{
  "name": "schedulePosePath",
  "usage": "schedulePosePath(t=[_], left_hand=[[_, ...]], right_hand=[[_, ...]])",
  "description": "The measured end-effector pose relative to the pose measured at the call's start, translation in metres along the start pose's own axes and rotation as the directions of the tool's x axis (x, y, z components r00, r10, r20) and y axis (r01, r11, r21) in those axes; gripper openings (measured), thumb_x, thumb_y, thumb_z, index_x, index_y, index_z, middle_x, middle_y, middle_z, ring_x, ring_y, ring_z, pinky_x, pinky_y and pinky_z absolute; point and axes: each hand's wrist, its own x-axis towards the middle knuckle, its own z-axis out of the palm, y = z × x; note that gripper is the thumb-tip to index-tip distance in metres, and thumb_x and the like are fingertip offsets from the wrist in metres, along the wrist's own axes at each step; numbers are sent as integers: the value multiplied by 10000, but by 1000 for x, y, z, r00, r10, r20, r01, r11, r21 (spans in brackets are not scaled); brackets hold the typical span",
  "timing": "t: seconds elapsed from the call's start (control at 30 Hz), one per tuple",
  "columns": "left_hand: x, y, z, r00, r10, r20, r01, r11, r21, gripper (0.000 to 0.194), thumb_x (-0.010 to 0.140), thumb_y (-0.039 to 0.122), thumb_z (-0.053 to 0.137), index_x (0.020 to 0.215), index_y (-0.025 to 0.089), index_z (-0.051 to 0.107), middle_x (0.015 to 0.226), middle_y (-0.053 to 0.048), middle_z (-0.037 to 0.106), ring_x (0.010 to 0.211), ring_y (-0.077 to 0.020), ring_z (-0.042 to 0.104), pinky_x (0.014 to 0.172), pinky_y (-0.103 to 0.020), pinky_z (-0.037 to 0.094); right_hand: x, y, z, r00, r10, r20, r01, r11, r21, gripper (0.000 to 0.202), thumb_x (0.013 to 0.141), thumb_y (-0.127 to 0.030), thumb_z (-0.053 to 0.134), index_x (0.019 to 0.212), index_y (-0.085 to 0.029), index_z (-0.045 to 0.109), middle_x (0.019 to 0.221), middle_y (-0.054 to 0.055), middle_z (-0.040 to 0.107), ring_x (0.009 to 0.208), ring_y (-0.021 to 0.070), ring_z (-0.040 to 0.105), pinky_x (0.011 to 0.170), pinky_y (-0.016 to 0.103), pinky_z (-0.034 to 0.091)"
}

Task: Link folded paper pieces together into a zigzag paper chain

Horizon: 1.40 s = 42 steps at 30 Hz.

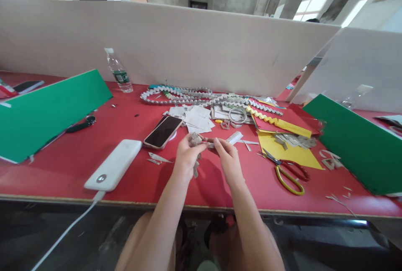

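A red table [94,170] fills the frame beneath white partition boards [176,40], its near edge running across the view and its far corners cut off. At 9 o'clock and 3 o'clock lean two green sheets [47,112], the right one [361,145] running out of frame. At 12 o'clock from the hands lie long folded paper chains [188,95], their weave too small to read, with a pile of white paper squares [196,120] just in front. A yellow sheet [289,149] lies at 2 o'clock, partly under grey scraps; yellow-handled scissors [287,170] rest on its near edge. A white power bank [114,164] sits at 8 o'clock, its cable dropping off the table, beside a dark phone [163,131] at 11 o'clock. A water bottle [118,71] stands by the partition. At centre, the left hand [186,158] and right hand [229,160] meet just above the table, fingers closed, pinching a small folded paper piece [197,140] between them; a strip dangles below the left hand, its shape hard to make out.
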Motion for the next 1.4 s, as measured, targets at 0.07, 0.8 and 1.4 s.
schedulePosePath(t=[0.07, 0.8, 1.4], left_hand=[[-1, 0, 1, 998, 57, -8, -56, 994, 91, 203, 563, 176, 668, 722, 163, 542, 615, 52, 566, 386, -32, 398, 359, -157, 297], [1, -3, -5, 976, 220, 10, -218, 961, 170, 230, 580, 283, 714, 668, 158, 542, 606, 30, 563, 531, -76, 496, 504, -170, 399], [-3, 0, -3, 995, 38, 92, -53, 985, 162, 330, 574, 369, 717, 793, 178, 560, 637, 22, 558, 491, -82, 500, 363, -153, 344]], right_hand=[[-1, -1, 2, 1000, -1, 24, 0, 999, 40, 275, 758, -390, 583, 913, -178, 666, 879, 50, 681, 874, 197, 618, 817, 336, 491], [0, -3, 2, 984, -93, -155, 89, 995, -34, 169, 733, -311, 615, 843, -185, 595, 767, 14, 619, 715, 135, 570, 654, 267, 458], [-4, -1, -1, 996, -70, -48, 49, 937, -347, 360, 857, -432, 416, 585, -195, 413, 524, -52, 411, 519, 95, 373, 513, 232, 284]])
